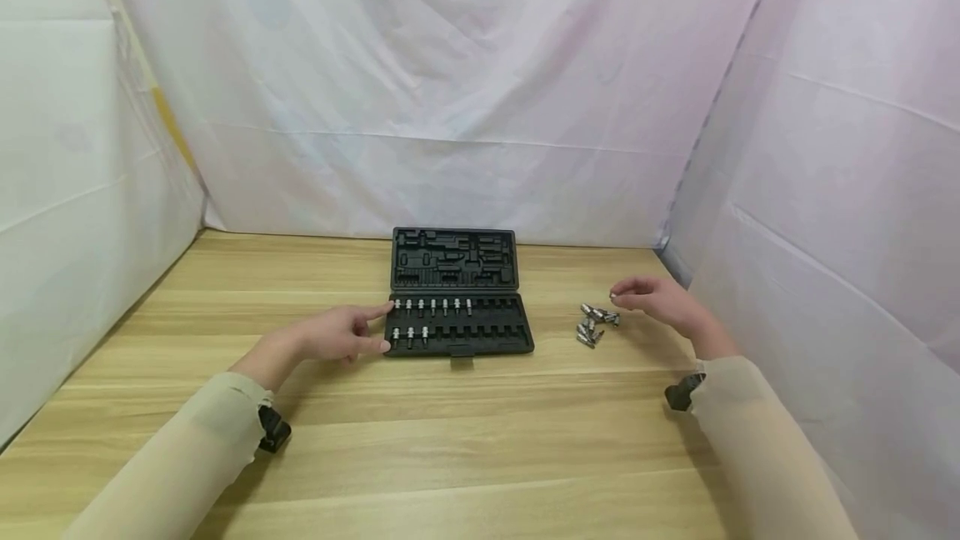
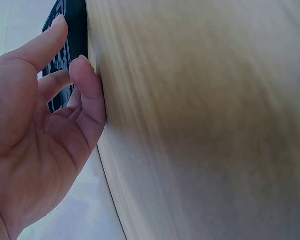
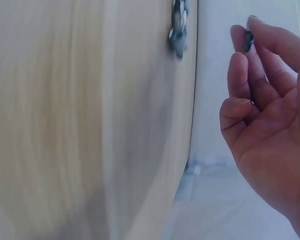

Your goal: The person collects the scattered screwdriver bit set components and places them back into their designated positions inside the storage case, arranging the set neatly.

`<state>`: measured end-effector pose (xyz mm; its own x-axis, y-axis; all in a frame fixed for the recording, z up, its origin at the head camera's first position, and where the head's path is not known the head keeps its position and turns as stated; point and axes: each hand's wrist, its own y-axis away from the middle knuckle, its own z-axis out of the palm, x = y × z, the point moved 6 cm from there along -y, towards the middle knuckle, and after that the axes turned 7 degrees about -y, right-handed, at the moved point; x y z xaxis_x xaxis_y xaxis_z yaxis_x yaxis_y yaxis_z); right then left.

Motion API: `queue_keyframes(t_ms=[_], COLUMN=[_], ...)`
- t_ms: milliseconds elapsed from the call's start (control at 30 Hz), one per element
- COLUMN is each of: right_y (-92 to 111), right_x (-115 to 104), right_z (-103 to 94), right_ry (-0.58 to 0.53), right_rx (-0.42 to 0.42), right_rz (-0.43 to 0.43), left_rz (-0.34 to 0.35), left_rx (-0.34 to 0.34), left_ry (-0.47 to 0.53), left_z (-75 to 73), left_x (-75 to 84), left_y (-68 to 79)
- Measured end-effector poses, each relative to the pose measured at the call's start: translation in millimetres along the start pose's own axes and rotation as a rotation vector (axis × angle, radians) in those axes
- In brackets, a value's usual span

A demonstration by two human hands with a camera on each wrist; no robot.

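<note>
A black plastic tool case (image 1: 450, 348) lies unfolded on the wooden table, its lid at the back. Several bit sockets (image 1: 432, 305) stand along the left of its upper row, and three fill the left of the lower row. My left hand (image 1: 333, 333) touches the case's left edge with extended thumb and index finger; the other fingers (image 2: 87, 82) bend loosely near the tabletop. To the right, my right hand (image 1: 656, 302) pinches a small dark metal bit socket (image 3: 248, 41) between thumb and fingertips, raised above the table. Beside it lies a loose pile of bit sockets (image 1: 590, 330).
Bare slots (image 1: 487, 332) run along the right part of both rows. The lid (image 1: 455, 261) has moulded recesses. White cloth sheets (image 1: 450, 107) hang behind the table and on both sides. A black wrist camera (image 1: 273, 429) sits at each sleeve cuff.
</note>
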<state>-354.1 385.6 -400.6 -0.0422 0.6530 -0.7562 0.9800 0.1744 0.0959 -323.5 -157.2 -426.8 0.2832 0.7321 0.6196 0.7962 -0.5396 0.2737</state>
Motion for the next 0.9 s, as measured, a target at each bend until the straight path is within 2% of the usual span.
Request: queue_keyframes(t_ms=[500, 733, 900], right_y=[-31.0, -43.3, -49.8], right_x=[-61.7, -89.2, -104.2], right_z=[58.4, 90.2, 107.5], right_ry=[-0.118, -0.294, -0.357], right_rx=[-0.106, -0.204, -0.225], right_rz=[-0.111, -0.122, -0.150], left_rz=[-0.001, 0.001, 0.004], left_rx=[-0.001, -0.003, -0.006], left_ry=[0.003, 0.016, 0.014], left_z=[-0.1, -0.6, -0.4], left_x=[-0.8, -1.2, -1.3], left_y=[-0.9, -0.4, -0.5])
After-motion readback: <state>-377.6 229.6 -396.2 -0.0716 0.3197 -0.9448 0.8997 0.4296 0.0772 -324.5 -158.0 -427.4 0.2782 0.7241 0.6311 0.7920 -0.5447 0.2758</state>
